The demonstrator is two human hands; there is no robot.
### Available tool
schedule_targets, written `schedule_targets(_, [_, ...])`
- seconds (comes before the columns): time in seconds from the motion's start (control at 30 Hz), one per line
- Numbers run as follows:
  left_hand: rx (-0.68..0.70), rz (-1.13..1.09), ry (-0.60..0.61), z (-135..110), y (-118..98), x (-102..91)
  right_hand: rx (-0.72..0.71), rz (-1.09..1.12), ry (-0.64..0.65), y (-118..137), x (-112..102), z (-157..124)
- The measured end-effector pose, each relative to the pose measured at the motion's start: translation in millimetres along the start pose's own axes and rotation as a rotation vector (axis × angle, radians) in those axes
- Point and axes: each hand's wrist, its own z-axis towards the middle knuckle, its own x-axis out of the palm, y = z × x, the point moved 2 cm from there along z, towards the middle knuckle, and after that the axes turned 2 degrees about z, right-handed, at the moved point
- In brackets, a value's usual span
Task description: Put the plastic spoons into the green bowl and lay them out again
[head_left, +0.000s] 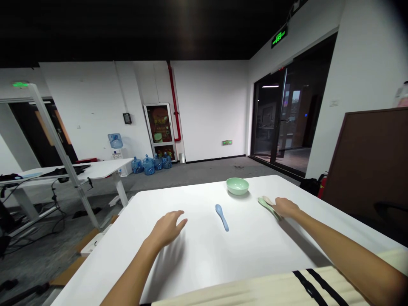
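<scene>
Head cam: left of the green bowl, the left hand hangs empty, fingers loosely spread. Right of the bowl: green spoon, beige spoon, the right hand curled over, can't tell if gripping. I'd pinch one handle lightly; both long axes slant, scoops toward the bowl.

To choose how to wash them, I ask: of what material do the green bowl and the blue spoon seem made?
Green bowl: probably plastic, perhaps glazed ceramic; smooth and softly glossy, with pale highlights.
Blue spoon: likely moulded plastic, with smooth finish and one even colour, though ceramic is possible.
</scene>
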Motion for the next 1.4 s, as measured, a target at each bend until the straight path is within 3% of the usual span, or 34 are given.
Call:
schedule_targets(0.63, [0.008, 0.002, -0.007, 1, 1, 1.0, -0.101, 0.001, 0.058, 24, 2, -13])
schedule_targets(0.8, [0.013, -0.006, -0.014, 0, 1, -0.3, -0.173, 0.047, 0.037, 44, -1, -18])
schedule_targets(1.1, [0.015, -0.01, -0.023, 0, 4, 2.0, -0.255, 0.029, 0.133, 88, -11, -25])
schedule_targets(1.23, [0.023, -0.006, -0.022, 0, 5, 1.9, -0.264, 0.031, 0.196, 97, -6, -34])
schedule_targets(1.4, [0.018, -0.005, -0.021, -1, 4, 0.5, -0.275, 0.005, 0.182, 98, 7, -34])
